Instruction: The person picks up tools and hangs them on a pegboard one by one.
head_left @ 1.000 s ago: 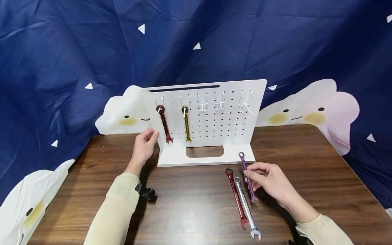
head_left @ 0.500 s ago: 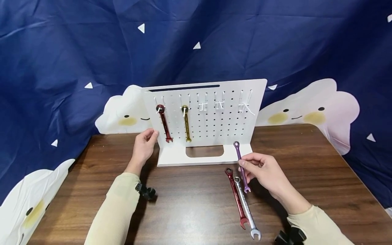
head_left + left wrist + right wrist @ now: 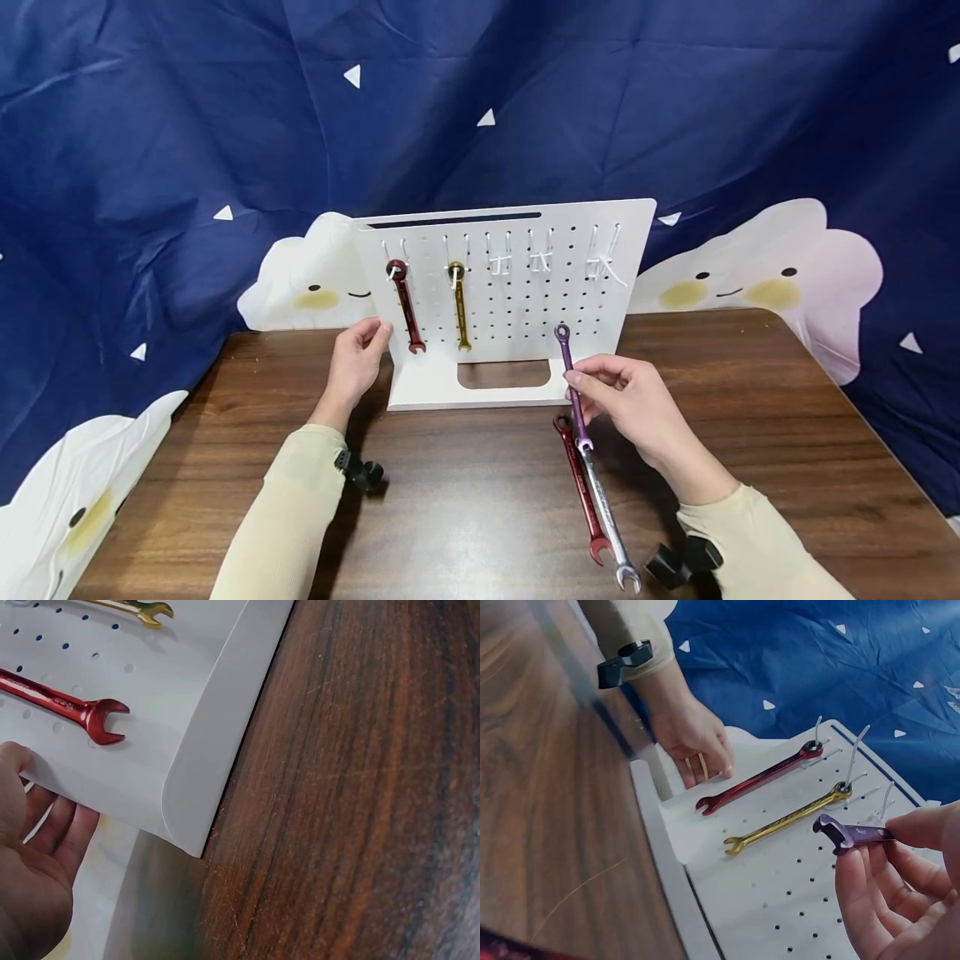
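A purple wrench (image 3: pixel 572 379) is pinched between the thumb and fingers of my right hand (image 3: pixel 633 404), ring end up, in front of the white pegboard (image 3: pixel 525 321). My left hand (image 3: pixel 356 365) grips the board's left edge, thumb in front and fingers behind, as the left wrist view shows. From the board's hooks hang a red wrench (image 3: pixel 407 308) at far left and a yellow wrench (image 3: pixel 461 308) beside it. On the table lie a dark red wrench (image 3: pixel 583 496) and a silver wrench (image 3: pixel 609 517), whose upper end the purple one partly covers in the head view.
White hooks (image 3: pixel 539 262) without tools stick out across the middle and right of the board. Its base has a cut-out slot near the front. The brown wooden table (image 3: pixel 465 517) reaches back to a blue curtain (image 3: pixel 480 100) with cloud prints.
My right hand has carried the purple wrench left and upward, from beside the loose wrenches to before the pegboard. My left hand stays on the board's edge.
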`<state>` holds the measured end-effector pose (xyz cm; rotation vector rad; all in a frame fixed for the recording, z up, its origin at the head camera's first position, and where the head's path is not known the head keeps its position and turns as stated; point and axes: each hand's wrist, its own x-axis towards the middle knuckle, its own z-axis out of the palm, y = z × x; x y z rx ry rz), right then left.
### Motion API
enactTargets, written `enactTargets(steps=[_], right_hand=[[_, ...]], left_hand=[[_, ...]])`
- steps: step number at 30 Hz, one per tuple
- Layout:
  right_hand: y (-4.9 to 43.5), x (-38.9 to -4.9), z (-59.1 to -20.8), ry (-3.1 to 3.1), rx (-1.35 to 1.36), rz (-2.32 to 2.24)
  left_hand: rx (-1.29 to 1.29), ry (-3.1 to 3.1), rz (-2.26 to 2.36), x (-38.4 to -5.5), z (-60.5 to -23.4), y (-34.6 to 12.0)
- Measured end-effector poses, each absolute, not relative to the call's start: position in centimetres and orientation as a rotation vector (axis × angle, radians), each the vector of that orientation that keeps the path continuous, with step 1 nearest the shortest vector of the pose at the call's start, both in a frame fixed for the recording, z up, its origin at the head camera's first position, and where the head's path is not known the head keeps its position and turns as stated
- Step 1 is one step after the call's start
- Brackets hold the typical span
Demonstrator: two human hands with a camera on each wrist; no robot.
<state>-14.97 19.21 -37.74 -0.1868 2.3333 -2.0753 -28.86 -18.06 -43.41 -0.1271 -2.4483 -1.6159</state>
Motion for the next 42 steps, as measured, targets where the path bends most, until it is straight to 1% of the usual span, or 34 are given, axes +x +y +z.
enactTargets(steps=[12, 27, 42], right_hand=[[17.1, -16.0, -36.6, 2.270, -0.172, -2.188], [15.3, -17.4, -35.8, 2.437, -0.183, -2.152], [14.1, -18.7, -35.0, 2.461, -0.169, -2.158]], left_hand=[[-0.135, -2.423, -1.636, -28.9, -43.6, -18.1], [-0.118, -2.421, -1.655, -28.8, -43.5, -18.0], [-0.127, -2.431, -1.640, -28.9, -43.4, -18.1]])
